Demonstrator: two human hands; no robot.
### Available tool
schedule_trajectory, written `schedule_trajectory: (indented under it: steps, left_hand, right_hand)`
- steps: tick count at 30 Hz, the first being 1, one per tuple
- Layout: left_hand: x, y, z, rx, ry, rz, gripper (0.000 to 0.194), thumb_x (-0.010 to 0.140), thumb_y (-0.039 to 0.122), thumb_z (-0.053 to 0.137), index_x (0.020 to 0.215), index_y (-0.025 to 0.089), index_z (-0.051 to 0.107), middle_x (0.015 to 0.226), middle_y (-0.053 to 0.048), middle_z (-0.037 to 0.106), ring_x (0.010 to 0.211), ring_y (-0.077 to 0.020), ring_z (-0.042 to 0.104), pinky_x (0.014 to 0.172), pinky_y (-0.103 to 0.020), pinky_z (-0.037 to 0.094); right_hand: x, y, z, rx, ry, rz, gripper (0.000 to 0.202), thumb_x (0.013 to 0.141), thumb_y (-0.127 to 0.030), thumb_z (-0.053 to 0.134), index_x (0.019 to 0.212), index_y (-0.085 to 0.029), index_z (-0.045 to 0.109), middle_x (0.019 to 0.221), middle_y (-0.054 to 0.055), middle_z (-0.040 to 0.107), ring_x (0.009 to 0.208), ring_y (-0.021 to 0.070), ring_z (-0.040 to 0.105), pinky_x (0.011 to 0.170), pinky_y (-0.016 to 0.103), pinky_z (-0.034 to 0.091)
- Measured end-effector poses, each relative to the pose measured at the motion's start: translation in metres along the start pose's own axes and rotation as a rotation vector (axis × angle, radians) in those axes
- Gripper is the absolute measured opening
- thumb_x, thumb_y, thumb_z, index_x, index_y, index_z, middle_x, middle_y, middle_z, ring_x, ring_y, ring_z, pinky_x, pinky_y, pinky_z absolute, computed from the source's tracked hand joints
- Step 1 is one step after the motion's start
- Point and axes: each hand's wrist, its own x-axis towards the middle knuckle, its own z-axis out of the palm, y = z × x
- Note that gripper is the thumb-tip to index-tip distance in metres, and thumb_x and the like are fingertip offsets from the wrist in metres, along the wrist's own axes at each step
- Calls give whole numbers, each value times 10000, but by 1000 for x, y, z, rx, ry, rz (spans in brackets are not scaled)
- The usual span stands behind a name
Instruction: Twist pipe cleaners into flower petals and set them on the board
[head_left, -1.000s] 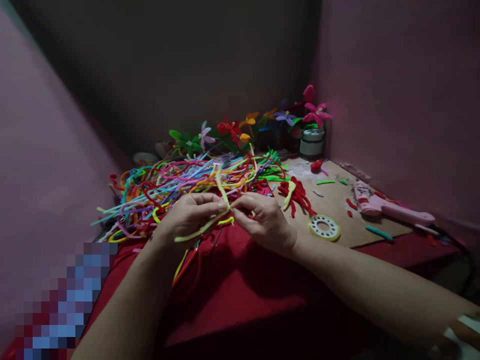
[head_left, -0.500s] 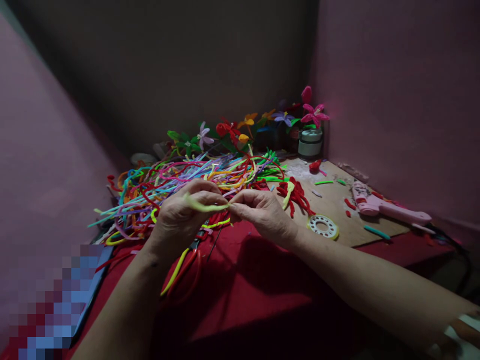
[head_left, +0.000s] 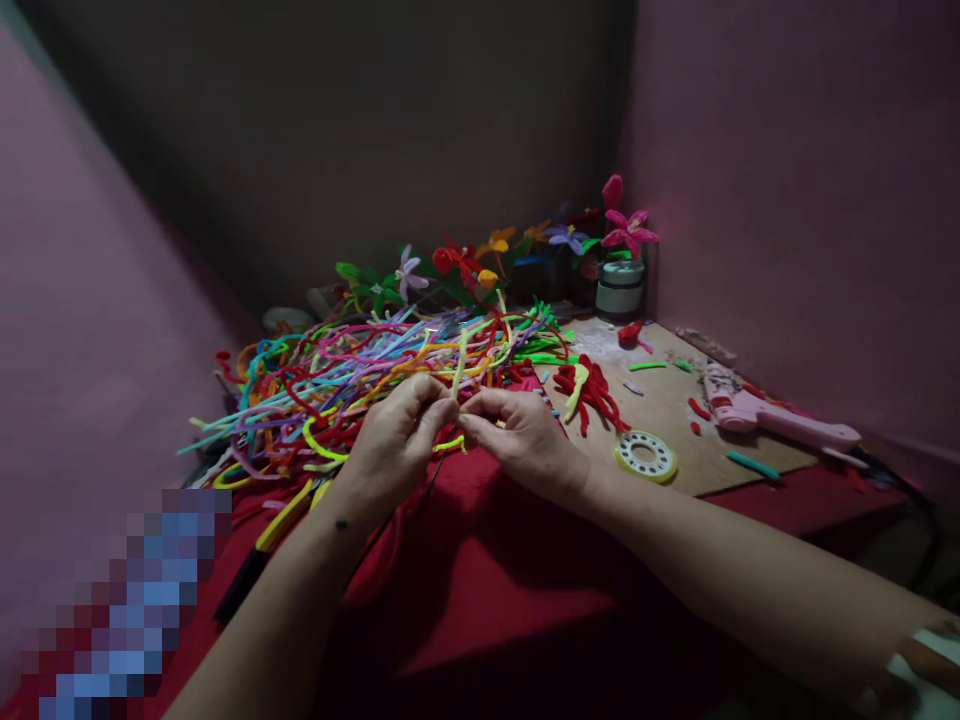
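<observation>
A pale yellow fuzzy strip (head_left: 460,362) stands nearly upright between my hands, its lower end pinched at the fingertips. My left hand (head_left: 401,440) is closed on it from the left, thumb against the fingers. From the right, my right hand (head_left: 521,435) pinches the strip's lower end, its fingertips nearly touching those of the left. Behind them lies a tangled heap of colourful pipe cleaners (head_left: 360,355). A bundle of red pieces with a pale yellow one (head_left: 589,390) rests right of my right hand.
A white and yellow ring spool (head_left: 645,456) and a pink glue gun (head_left: 780,418) lie on a board (head_left: 675,400). Fuzzy flowers (head_left: 487,260) and a jar (head_left: 619,288) stand behind. Yellow-and-black handled pliers (head_left: 281,520) lie beside my left forearm on the red cloth (head_left: 510,600).
The pale yellow strip has swung from lying sideways across my left hand to nearly upright. My left hand has turned and moved slightly right, uncovering the yellow-and-black handle.
</observation>
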Motion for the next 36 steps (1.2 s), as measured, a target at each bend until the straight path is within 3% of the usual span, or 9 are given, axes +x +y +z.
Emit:
schedule_trajectory:
  steps: [6,10,15,23,25,28,29,32,36]
  left_hand:
    - [-1,-7,3,95,97,57,149,823,285,458,760,184,547,713,-5,577,665,-132,522,628,-235,401]
    - [-2,-10,9,341,204,277,143,825,242,473,800,169,592,763,-50,627,739,-174,544,702,-287,409]
    - [-3,-9,9,430,148,419,171,852,219,439,843,169,602,772,-54,639,753,-172,551,700,-280,413]
    - [-3,-5,3,335,95,304,168,823,184,446,742,156,590,681,-34,581,673,-155,505,626,-260,382]
    - [-3,-4,1,340,81,226,165,812,191,453,727,153,589,681,-35,568,663,-152,501,615,-257,374]
    - [-2,-3,-3,342,58,140,165,808,232,460,729,159,586,696,-33,561,663,-148,505,609,-250,374]
    - [-2,-4,-4,341,46,131,162,807,243,463,733,163,583,705,-33,564,672,-148,508,615,-248,377]
    - [-1,-4,-5,331,-5,135,158,806,257,466,734,164,572,725,-38,575,692,-149,516,634,-248,384]
    - [-1,-4,-4,283,-28,62,156,796,247,471,721,157,574,693,-32,584,649,-138,512,602,-239,372]
  right_hand:
    - [5,-8,-3,301,-1,288,243,720,-334,596,585,-134,571,551,-5,545,514,80,467,518,221,363]
    - [4,-7,-4,300,6,304,257,720,-319,590,547,-132,558,519,-12,524,491,74,441,507,221,342]
    - [5,-4,-5,270,35,302,230,723,-265,571,535,-135,542,503,-18,523,478,68,438,509,212,343]
    - [3,-5,-3,96,-11,209,233,760,-253,524,566,-134,571,529,-8,523,502,83,452,513,219,356]
    - [0,-6,-4,-56,97,103,232,775,-261,518,601,-135,606,549,2,536,533,98,468,537,233,369]
    - [-1,-6,-8,-290,391,-138,158,778,-227,532,744,-139,659,688,39,587,693,141,514,657,269,405]
    - [0,-6,-9,-349,419,-211,146,771,-214,547,806,-144,671,749,54,597,765,157,517,706,285,406]
    - [2,-5,-11,-455,275,-297,148,758,-219,590,855,-179,695,788,55,617,823,172,505,762,311,394]
    - [3,-3,-9,-403,42,-164,154,776,-228,578,723,-165,708,658,28,626,669,130,507,647,264,381]
